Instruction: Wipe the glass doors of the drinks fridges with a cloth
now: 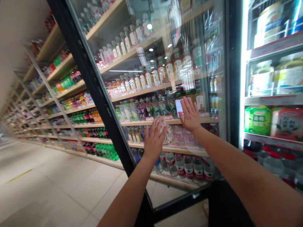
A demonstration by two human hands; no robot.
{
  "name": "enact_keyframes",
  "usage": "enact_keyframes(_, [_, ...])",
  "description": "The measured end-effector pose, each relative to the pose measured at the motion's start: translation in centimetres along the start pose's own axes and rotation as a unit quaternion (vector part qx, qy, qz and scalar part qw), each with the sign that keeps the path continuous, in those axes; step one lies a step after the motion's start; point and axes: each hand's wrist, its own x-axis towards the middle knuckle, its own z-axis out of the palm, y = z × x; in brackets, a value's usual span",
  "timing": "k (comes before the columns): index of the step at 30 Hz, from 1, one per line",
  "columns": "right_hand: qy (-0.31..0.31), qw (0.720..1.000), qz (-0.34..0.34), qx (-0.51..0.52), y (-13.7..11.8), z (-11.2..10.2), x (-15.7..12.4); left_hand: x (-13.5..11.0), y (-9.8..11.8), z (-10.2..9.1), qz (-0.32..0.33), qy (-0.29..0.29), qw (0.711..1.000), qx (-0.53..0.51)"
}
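A glass cooler door [189,195] with a black frame stands swung out in front of me. My left hand [153,142] is raised against its glass, fingers stretched and spread. By those fingertips shows a pale, mottled patch [164,124]; I cannot tell whether it is a crumpled cloth or a reflection. Higher and to the right, my right hand [190,116] lies flat on or close to the pane, its fingers extended. Beside its fingers is a small white rectangle [179,108], perhaps a sticker or a reflected screen. Neither hand visibly grips anything.
Through the glass, shelves carry rows of bottled drinks [146,77] and large water bottles [188,167]. At right, the lit cooler [272,100] holds jugs and cartons. Long drink shelves [68,110] run back on the left above a tiled floor [54,186].
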Motion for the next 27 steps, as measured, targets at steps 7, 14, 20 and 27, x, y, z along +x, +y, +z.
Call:
enact_keyframes(7, [-0.023, 1.0, 0.016, 0.01, 0.0, -0.1, 0.1, 1.5, -0.4, -0.6, -0.073, 0.03, 0.997, -0.01])
enact_keyframes(14, [-0.017, 1.0, 0.014, 0.003, 0.0, -0.1, 0.0, 2.1, -1.1, -1.1, -0.046, 0.008, 0.998, -0.037])
enact_keyframes(20, [-0.017, 1.0, 0.016, 0.013, 0.0, -0.1, 0.0, 0.8, -0.9, -1.4, -0.131, 0.022, 0.991, -0.019])
enact_keyframes(27, [-0.026, 0.999, 0.017, 0.012, 0.0, -0.1, 0.0, 0.3, -2.2, -1.8, -0.139, 0.02, 0.989, -0.041])
